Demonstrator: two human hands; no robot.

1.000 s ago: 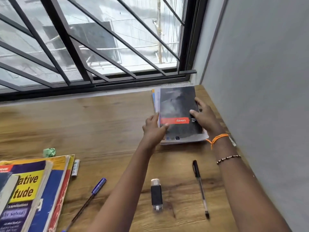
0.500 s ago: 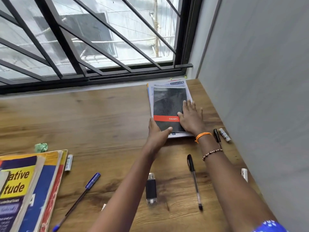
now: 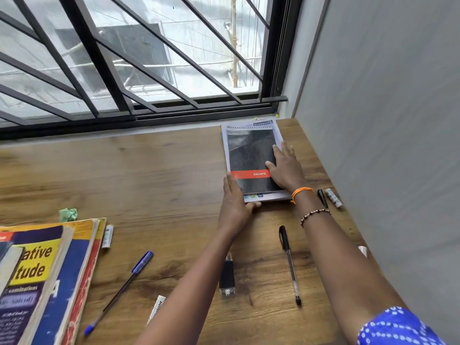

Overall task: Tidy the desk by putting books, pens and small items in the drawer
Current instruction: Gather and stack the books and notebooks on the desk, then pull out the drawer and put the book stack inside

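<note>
Two hands on a stack of notebooks [image 3: 251, 155] at the desk's [image 3: 159, 185] far right corner, under the window.
Right hand [image 3: 286, 168] lies flat, fingers straight, on the black cover; left hand [image 3: 235, 197] presses straight-fingered against the stack's near-left edge. Black pen [image 3: 290, 263] and blue pen [image 3: 119, 291] lie nearer.

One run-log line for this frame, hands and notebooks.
left hand: at notebook stack near-left corner | right hand: flat on top | stack: on desk | drawer: unseen
</note>
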